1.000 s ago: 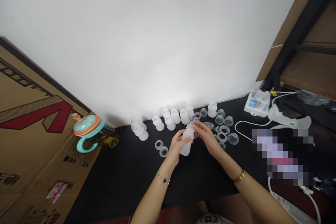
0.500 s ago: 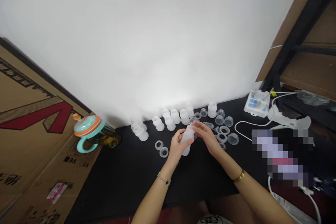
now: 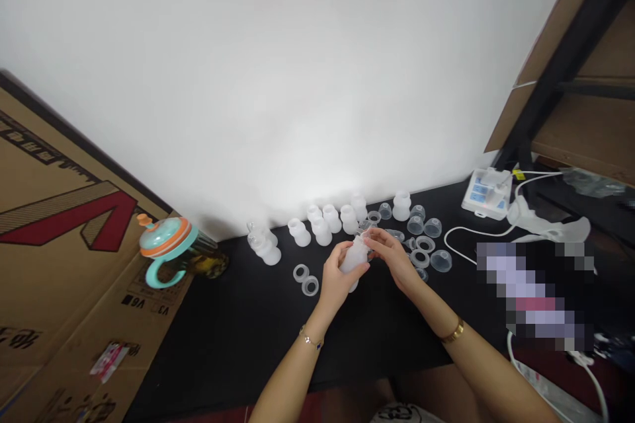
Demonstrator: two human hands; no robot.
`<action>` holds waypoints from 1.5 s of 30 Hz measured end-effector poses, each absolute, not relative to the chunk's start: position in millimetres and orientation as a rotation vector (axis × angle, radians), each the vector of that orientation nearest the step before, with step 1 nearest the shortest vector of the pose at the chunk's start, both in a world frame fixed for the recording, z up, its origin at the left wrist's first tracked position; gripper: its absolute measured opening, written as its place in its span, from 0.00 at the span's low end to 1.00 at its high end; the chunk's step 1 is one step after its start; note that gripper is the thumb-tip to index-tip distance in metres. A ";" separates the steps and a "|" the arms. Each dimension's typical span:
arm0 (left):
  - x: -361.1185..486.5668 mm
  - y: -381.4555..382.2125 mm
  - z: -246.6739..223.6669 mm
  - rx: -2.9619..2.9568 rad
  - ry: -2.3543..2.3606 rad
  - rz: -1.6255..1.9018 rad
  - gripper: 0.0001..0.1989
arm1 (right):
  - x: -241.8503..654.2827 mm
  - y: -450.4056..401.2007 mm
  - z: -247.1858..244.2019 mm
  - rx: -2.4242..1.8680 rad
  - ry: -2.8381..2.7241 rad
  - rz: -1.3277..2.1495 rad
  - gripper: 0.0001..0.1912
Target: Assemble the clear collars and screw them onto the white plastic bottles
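Observation:
A frosted white bottle [image 3: 354,258] is wrapped in the fingers of my left hand [image 3: 339,277], its neck tilted up toward the right. At the bottle's mouth, my right hand [image 3: 391,256] pinches a small clear part [image 3: 366,232], mostly hidden by the fingers. Behind my hands stand several similar bottles [image 3: 321,231] along the wall. Two translucent rings [image 3: 310,286] lie left of my left hand. More rings [image 3: 419,258] and several clear domes [image 3: 441,261] are spread right of my right hand. At the left of the row, bottles with clear tops [image 3: 265,248] stand close together.
A turquoise-lidded jug [image 3: 169,241] with dark contents stands by a cardboard box [image 3: 64,244] on the left. On the right are a white power strip [image 3: 487,193], its white cable [image 3: 461,230] and a pixelated area. A white wall rises behind the black table [image 3: 218,344].
The held bottle has tilted slightly, and my left hand's thumb has shifted a little to the right. My right hand stays at the bottle's mouth.

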State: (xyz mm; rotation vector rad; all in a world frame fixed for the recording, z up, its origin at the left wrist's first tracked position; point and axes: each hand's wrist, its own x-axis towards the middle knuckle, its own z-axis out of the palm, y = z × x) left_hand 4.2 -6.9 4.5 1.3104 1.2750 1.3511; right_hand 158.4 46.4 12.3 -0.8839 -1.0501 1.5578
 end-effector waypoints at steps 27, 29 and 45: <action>7.1 -13.6 2.0 2.000 1.793 1.195 0.26 | 156.3 45.9 15.4 -0.915 -1.115 1.519 0.21; 7.3 -13.9 1.6 1.987 1.755 1.237 0.27 | 156.0 45.5 16.2 -0.921 -1.107 1.516 0.22; 6.8 -13.0 13.7 1.539 1.400 1.374 0.26 | 158.7 49.8 11.4 -0.875 -1.037 1.489 0.20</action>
